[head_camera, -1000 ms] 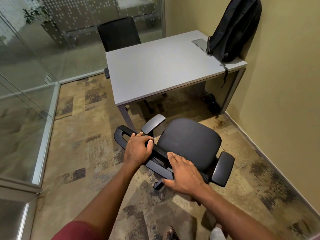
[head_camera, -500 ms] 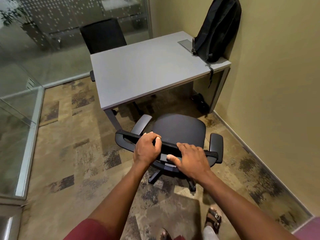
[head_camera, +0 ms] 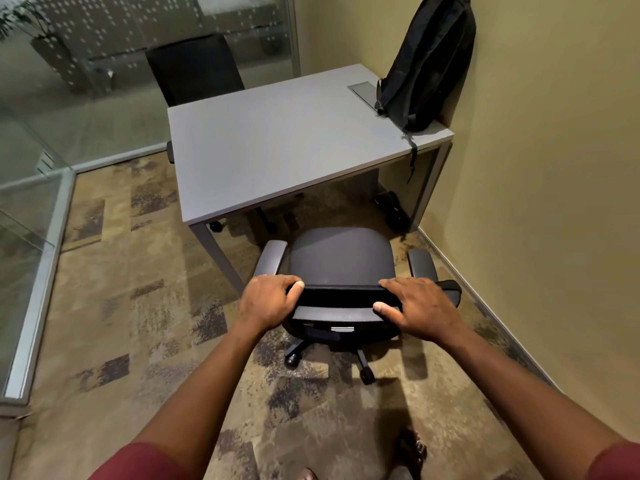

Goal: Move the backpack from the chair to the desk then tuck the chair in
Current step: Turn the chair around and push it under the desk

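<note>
Chair [head_camera: 341,259]: on castors, faces desk [head_camera: 277,140], seat just short of near edge, not yet under. Likely rolls easily on carpet, may swivel; rigid backrest top best hold. Left hand [head_camera: 266,301] and right hand [head_camera: 420,306] both clamped on backrest top. Backpack [head_camera: 429,64]: soft, upright on desk's far right corner against wall.

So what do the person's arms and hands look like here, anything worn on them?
Both forearms are bare, and the left hand and right hand wear no gloves, rings or watch that I can see. Short dark red sleeves show at the bottom corners of the view.
</note>
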